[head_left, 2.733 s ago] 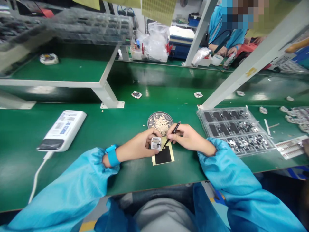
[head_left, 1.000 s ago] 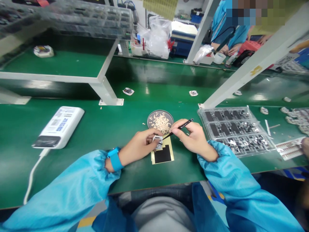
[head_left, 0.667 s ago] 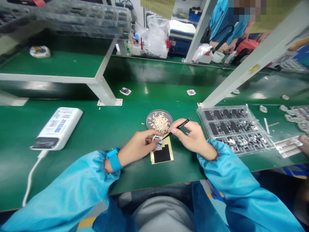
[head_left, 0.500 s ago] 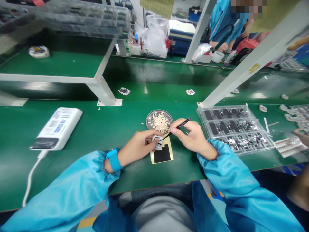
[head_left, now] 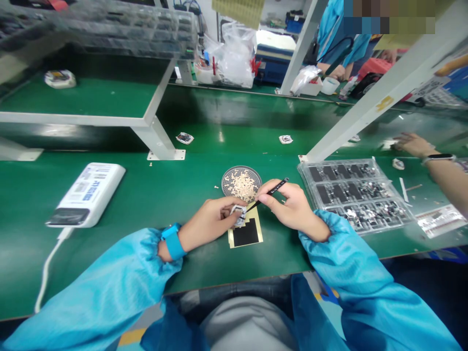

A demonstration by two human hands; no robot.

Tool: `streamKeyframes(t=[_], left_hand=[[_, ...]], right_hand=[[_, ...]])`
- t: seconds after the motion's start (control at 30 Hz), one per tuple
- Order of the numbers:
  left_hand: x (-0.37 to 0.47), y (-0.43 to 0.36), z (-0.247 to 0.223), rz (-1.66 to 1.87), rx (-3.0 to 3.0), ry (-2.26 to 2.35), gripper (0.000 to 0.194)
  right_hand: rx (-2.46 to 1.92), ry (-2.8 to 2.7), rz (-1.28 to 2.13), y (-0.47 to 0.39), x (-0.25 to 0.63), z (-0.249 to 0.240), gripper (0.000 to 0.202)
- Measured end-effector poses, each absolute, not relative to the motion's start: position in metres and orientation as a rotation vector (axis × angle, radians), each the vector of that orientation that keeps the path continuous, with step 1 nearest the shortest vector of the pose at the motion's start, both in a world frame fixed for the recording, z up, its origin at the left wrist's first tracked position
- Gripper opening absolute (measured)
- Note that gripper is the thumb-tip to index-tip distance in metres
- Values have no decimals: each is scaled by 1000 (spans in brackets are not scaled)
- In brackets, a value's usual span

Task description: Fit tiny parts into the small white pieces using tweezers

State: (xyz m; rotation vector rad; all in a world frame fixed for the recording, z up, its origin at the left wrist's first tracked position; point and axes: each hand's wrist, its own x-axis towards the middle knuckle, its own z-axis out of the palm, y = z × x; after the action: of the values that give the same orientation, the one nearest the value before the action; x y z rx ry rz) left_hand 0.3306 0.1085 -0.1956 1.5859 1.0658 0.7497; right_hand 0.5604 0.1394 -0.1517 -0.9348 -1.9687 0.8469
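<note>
Since earlier, a co-worker's arm (head_left: 435, 165) has reached in at the bench's right edge. Left hand (head_left: 208, 225) pinches the part (head_left: 239, 214) steady over the sheet (head_left: 246, 233); right hand (head_left: 290, 207) grips tweezers (head_left: 268, 193), tip at it.

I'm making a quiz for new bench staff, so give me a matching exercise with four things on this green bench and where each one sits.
Things:
1. white rectangular power bank
2. round perforated metal dish of pale bits
3. clear plastic compartment tray of small parts
4. yellow sheet with black squares

Places:
A. right of the right hand
B. far left, with a white cable
C. under the two hands, nearest the bench edge
D. just beyond the hands, at centre

Pairs: 1-B, 2-D, 3-A, 4-C
</note>
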Motion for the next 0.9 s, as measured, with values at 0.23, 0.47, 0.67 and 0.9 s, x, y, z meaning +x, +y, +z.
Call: streamKeyframes(t=[0.23,0.47,0.67,0.9], left_hand=[[332,108,-192,709,1625,1102,27],[332,108,-194,678,1609,1120,27],[331,109,-196,703,1523,1091,28],[334,111,-195,753,1382,1048,28]], right_hand=[[-896,-1965,856,140,560,-153,8],[-833,-1973,855,139,560,-157,4],[-688,-2011,796,139,562,-160,6],[-528,-2081,732,141,562,-159,15]])
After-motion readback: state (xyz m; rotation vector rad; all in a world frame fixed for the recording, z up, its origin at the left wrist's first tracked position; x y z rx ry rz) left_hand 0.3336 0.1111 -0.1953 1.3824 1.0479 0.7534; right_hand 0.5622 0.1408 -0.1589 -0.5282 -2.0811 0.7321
